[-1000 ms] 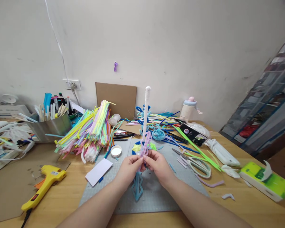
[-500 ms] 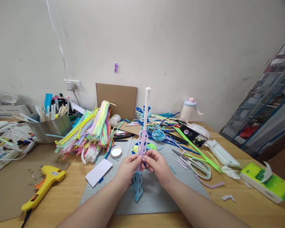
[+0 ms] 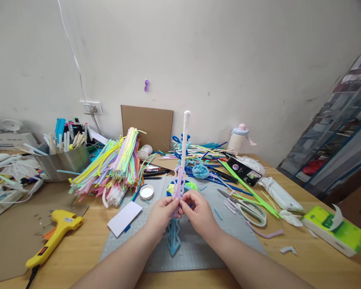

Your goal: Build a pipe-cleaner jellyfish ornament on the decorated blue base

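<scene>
Squeezed thinner than a second ago, the purple pipe-cleaner shape (image 3: 179,182) now stands straight up and no longer leans. It is wavy and fuzzy, with a blue zigzag tail (image 3: 173,239) hanging below. The left hand (image 3: 161,213) and right hand (image 3: 201,212) pinch its middle with their fingertips, just above the grey cutting mat (image 3: 204,249). Fingers hide the spot where purple meets blue. A white stick (image 3: 185,132) rises right behind; whether it joins the shape is hard to tell. Scissors (image 3: 252,210) lie near, to the right.
</scene>
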{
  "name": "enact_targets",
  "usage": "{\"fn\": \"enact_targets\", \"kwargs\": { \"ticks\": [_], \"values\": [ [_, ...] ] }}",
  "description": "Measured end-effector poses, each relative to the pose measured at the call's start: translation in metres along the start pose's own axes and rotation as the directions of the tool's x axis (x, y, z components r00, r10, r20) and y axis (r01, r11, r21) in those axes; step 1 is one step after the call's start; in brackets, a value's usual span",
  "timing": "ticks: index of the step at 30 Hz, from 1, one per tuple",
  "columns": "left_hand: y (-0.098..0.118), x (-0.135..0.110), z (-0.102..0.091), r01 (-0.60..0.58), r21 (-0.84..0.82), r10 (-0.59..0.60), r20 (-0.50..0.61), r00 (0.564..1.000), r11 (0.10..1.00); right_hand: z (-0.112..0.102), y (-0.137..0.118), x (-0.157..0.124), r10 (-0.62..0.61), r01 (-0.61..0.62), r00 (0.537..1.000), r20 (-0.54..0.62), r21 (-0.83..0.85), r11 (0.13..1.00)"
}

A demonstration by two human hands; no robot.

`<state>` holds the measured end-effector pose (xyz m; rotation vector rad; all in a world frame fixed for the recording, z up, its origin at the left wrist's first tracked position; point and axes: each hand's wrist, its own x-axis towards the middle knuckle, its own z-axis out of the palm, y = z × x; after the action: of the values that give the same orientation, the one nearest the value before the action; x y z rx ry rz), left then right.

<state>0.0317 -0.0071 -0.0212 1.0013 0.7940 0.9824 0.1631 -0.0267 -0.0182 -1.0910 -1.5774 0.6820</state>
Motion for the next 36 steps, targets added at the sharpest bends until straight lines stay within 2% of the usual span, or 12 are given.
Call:
{"fn": "enact_targets", "kwargs": {
  "ticks": [9,12,16,20,23,30,36],
  "values": [
    [-0.001,0.0,0.0,0.0,-0.001,0.0,-0.021,1.0,1.0,0.003,0.003,-0.001,0.028,-0.028,1.0,-0.003,0.061,0.998],
    [0.001,0.0,-0.001,-0.006,-0.013,0.006,-0.008,1.0,1.0,0.003,0.002,-0.001,0.084,-0.086,0.996,0.017,0.16,0.983],
    [0.002,-0.001,-0.001,0.0,0.028,0.0,0.001,1.0,1.0,-0.002,0.003,0.006,0.292,-0.253,0.956,-0.027,0.424,0.869],
    [0.003,-0.005,0.003,0.067,0.082,-0.07,0.034,0.997,0.994,-0.012,0.005,0.018,0.428,-0.349,0.904,-0.017,0.549,0.759],
    [0.002,-0.006,0.004,0.103,0.114,-0.105,0.014,0.994,0.988,-0.018,0.007,0.024,0.433,-0.355,0.901,0.016,0.6,0.717],
    [-0.002,-0.001,0.002,0.064,0.188,-0.058,-0.041,0.997,0.98,-0.019,0.001,0.022,0.405,-0.329,0.91,0.088,0.749,0.576],
    [-0.006,-0.002,0.001,0.025,0.301,-0.028,0.006,1.0,0.953,-0.017,0.003,0.021,0.376,-0.32,0.922,0.091,0.723,0.612]
  ]
}}
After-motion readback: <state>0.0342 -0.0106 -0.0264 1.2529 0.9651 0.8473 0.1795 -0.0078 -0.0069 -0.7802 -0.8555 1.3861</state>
